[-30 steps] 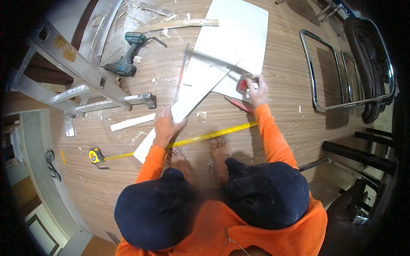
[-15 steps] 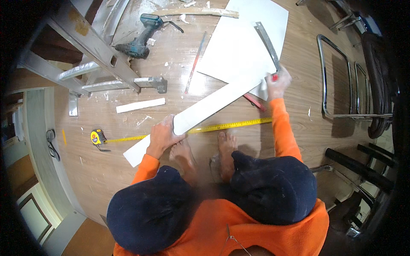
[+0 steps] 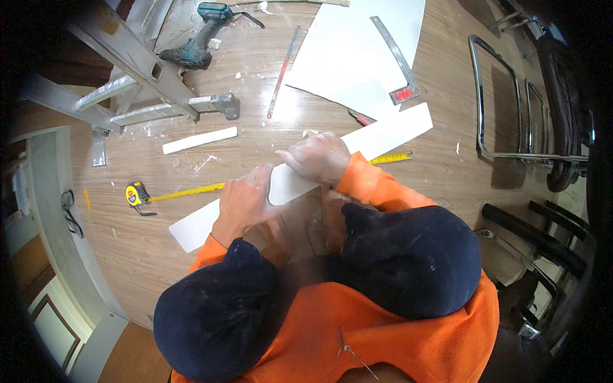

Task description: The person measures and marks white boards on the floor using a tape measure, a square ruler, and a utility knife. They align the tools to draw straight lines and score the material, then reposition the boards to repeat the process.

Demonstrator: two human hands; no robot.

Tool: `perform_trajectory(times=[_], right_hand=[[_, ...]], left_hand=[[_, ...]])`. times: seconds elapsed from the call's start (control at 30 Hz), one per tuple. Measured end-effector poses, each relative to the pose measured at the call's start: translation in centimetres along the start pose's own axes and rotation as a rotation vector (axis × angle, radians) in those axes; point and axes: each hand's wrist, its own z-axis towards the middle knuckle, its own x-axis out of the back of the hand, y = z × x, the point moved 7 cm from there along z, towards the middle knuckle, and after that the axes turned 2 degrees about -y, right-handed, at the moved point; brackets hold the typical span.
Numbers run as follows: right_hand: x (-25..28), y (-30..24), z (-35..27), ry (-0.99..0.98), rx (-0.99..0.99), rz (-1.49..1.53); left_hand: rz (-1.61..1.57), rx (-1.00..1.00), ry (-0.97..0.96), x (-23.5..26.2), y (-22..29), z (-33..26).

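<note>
The white strip (image 3: 393, 133) slanted across the yellow tape measure (image 3: 185, 193), long axis rising rightward, the left hand (image 3: 244, 199) grasping it nearer its lower-left end while the right hand (image 3: 319, 158) lay over it just beside, its fingers' grip too hidden to tell.

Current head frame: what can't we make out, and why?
All in the head view:
Tape blade: middle stretch hidden by the white strip and left hand.
Right hand: undersides of its curled fingers hidden by the hand itself.
White sheet: far end cut off by the top edge.
Blade markings: too small.
</note>
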Motion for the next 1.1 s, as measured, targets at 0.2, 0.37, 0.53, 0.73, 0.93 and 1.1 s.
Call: perform_trajectory(times=[0.2, 0.37, 0.53, 0.73, 0.93, 1.1], right_hand=[[3.9, -0.2, -1.7, 0.235, -0.077, 0.103], [9.5, -0.1, -1.6, 0.387, 0.003, 0.201], [13.7, 0.1, 0.2, 0.593, 0.348, 0.165], [11.7, -0.8, 2.6, 0.571, 0.653, 0.060], [5.8, -1.2, 2.4, 0.598, 0.749, 0.151], [2.4, -1.1, 0.9, 0.578, 0.573, 0.131]], left_hand=[[-0.143, -0.140, 0.086, 1.9, 1.8, 0.0], [-0.240, -0.424, 0.302, 6.3, 4.0, 1.1], [-0.078, -0.532, 0.194, 10.9, 2.9, 2.2], [-0.052, -0.475, 0.233, 12.3, 0.8, 3.2], [0.059, -0.311, 0.317, 7.5, -1.7, 2.0], [0.141, -0.263, 0.286, 5.7, -1.8, 1.0]])
